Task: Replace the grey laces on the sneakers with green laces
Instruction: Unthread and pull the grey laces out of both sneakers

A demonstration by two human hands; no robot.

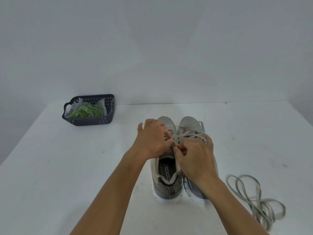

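Working the grey lace (pixel 188 133) out of the left sneaker (pixel 165 168), both hands meet over its eyelets: left hand (pixel 152 139) and right hand (pixel 194 156) each pinch lace there. Shoe's long axis runs six to twelve; loosened lace trails toward one o'clock.

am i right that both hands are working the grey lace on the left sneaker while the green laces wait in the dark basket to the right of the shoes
Not quite. The head view shows the dark basket with the green laces to the left of the shoes, not the right. The left hand and right hand do work the grey lace on the left sneaker.
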